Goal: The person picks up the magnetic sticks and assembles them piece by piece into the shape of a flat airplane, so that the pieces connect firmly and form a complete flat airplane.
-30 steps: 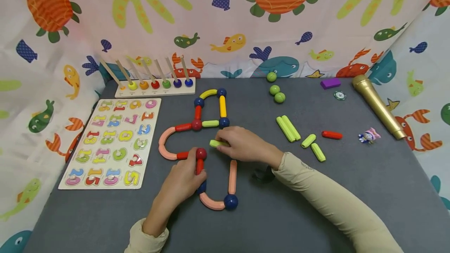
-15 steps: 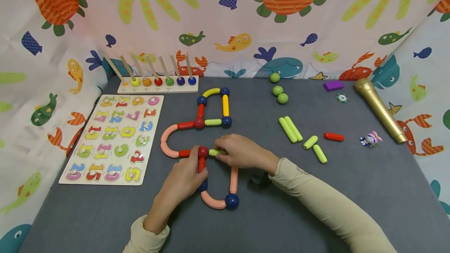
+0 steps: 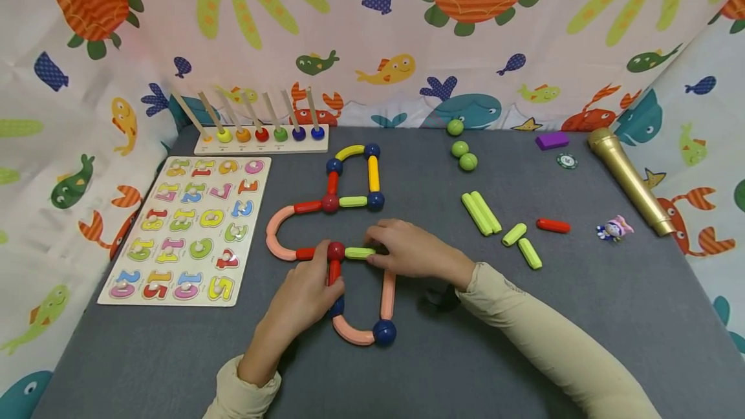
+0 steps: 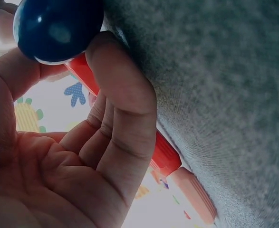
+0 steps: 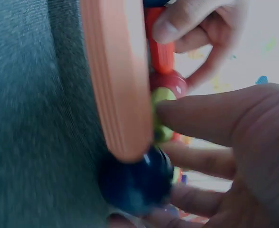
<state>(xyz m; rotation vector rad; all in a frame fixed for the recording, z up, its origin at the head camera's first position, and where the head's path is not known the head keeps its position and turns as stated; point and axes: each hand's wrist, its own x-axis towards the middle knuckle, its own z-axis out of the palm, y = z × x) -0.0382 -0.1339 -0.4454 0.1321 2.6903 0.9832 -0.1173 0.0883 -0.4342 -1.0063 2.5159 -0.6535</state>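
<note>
My left hand [image 3: 302,296] pinches a red magnetic rod [image 5: 163,54], its index finger close to the red ball [image 3: 336,251] at the rod's top. Below the thumb, a blue ball [image 4: 58,31] joins the rod to a curved peach piece [image 3: 354,335]. From the red ball a light green rod [image 3: 359,253] reaches right to my right hand [image 3: 413,251]. That hand's fingers curl round a blue ball [image 5: 137,183], hidden in the head view, with the thumb at the green rod's end. A straight peach rod [image 5: 118,80] meets this ball; a dark blue ball [image 3: 384,333] sits at its near end.
Beyond the hands lies a joined rod-and-ball loop [image 3: 330,204]. Loose green rods [image 3: 480,214] and a red rod [image 3: 553,225] lie right. A number puzzle board [image 3: 186,231], peg counting stand [image 3: 262,141], green balls [image 3: 460,149], gold microphone [image 3: 631,183] and small figure [image 3: 614,229] surround them.
My right hand brought the light green rod down and left against the red ball, then shifted slightly right along it. The left hand kept its hold; the head view shifted slightly.
</note>
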